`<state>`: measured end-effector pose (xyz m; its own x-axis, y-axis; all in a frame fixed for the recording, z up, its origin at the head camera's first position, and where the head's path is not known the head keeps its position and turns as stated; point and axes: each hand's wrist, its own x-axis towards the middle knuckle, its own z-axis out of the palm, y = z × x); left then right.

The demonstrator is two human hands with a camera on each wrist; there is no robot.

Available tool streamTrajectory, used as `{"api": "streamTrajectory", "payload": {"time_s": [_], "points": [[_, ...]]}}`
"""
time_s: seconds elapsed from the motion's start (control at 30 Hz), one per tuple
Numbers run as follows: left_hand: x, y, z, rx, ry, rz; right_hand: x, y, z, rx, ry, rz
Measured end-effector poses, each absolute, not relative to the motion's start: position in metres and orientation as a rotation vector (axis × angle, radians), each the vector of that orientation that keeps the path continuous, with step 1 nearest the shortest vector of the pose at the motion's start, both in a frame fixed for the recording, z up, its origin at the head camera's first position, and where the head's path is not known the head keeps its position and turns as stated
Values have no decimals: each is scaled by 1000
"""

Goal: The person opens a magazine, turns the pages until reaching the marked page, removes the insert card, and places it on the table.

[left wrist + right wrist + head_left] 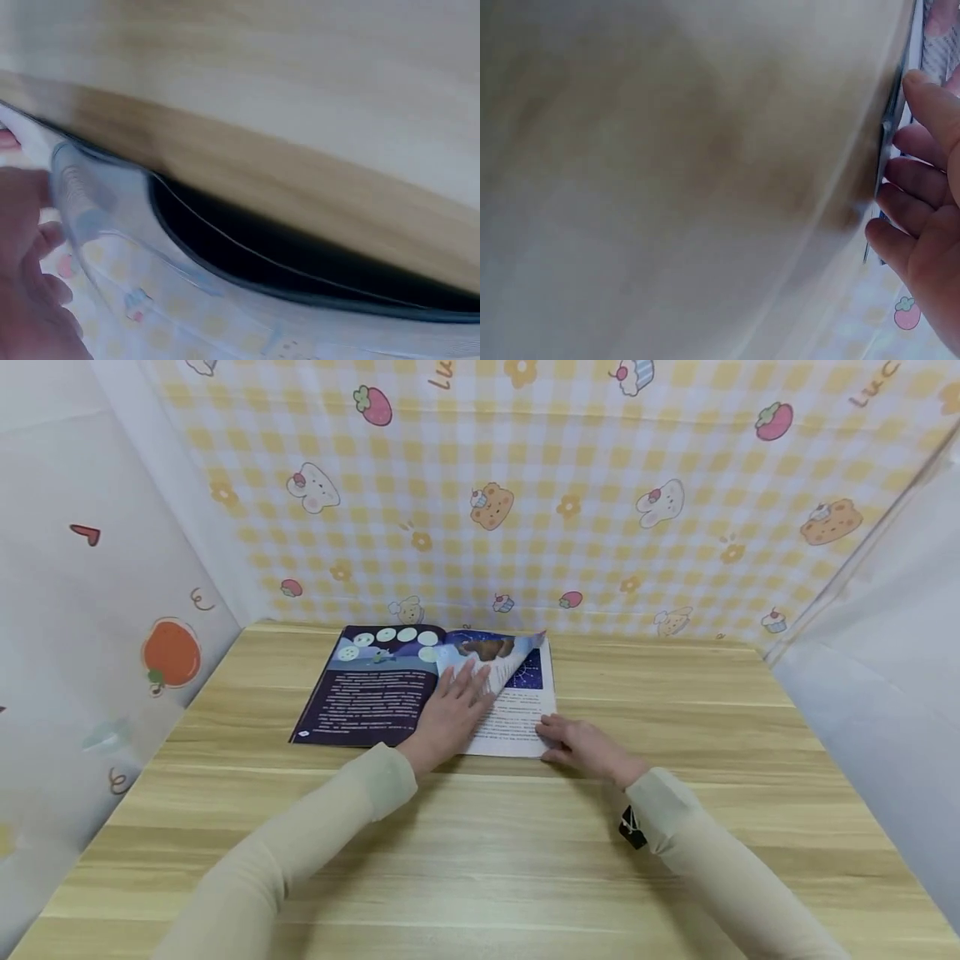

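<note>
Can find the book (384, 689) open on the worktop (480, 860), with right page (521, 727) partly hidden under a curling leaf (486, 648). Can see left grip (452, 710) on this leaf, with fingers apart; for right grip (588, 747) at book's edge, cannot tell whether clamped. Cannot read small print (375, 706).

Soft shadows lie on the table (480, 868) in the bright head view; both wrist views are blurred.

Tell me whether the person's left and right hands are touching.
Apart. The head view shows a strip of printed page between left hand and right hand.
</note>
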<state>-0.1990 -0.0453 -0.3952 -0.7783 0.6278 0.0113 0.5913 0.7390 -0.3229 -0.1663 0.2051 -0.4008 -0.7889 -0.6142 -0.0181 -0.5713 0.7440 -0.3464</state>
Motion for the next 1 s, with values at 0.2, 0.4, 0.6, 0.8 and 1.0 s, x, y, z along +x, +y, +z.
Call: {"api": "streamTrajectory", "payload": {"time_s": [0.2,0.4,0.6,0.8,1.0], "points": [[-200,-67,-397,-985,-2844,399,-169,207,-396,-915,2775,-524],[-200,-85,-401,-860,-2974,258,-172,206,-398,-984,2813,-466],[-198,-101,-399,-835,-3061,243,-172,205,-401,-1048,2884,-496],[-193,-118,-393,-705,-3179,70,-171,204,-401,-1012,2902,-569],[-193,-125,-394,-616,-3276,-40,-169,203,-398,-929,2923,-611]]}}
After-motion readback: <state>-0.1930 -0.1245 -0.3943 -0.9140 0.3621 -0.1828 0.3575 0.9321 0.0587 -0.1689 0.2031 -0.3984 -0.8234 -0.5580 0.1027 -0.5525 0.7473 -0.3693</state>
